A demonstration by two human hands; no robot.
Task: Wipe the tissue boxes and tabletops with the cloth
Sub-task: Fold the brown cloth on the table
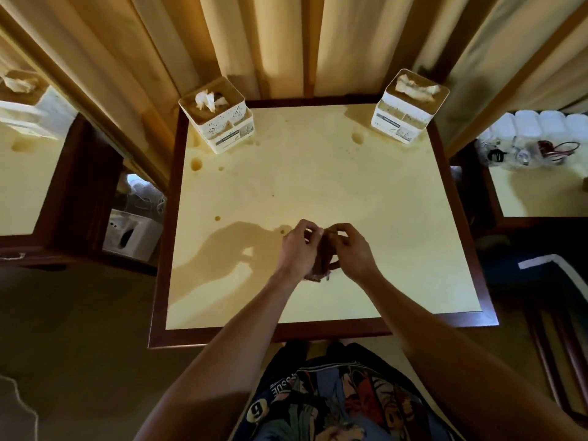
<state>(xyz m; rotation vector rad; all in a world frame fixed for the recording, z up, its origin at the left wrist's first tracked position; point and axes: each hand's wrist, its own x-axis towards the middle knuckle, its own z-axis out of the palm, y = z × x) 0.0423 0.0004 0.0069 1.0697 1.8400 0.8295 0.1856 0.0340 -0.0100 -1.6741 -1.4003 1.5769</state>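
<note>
Head view: both hands (324,249) grip cloth (322,262); tissue boxes (219,117) at far corners.

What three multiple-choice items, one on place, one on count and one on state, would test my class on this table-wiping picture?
1. Where is the cloth?
A. Between both hands, above the table's near half
B. On a tissue box
C. On the floor

2. How many tissue boxes stand on the middle table?
A. One
B. Two
C. Four

3. What state is the tabletop in?
A. Covered by a sheet
B. Spotless
C. Stained in spots

Key: 1 A, the left hand and right hand grip it; 2 B, a left box and a right box at the far corners; 3 C, dark spots near the left box.
</note>
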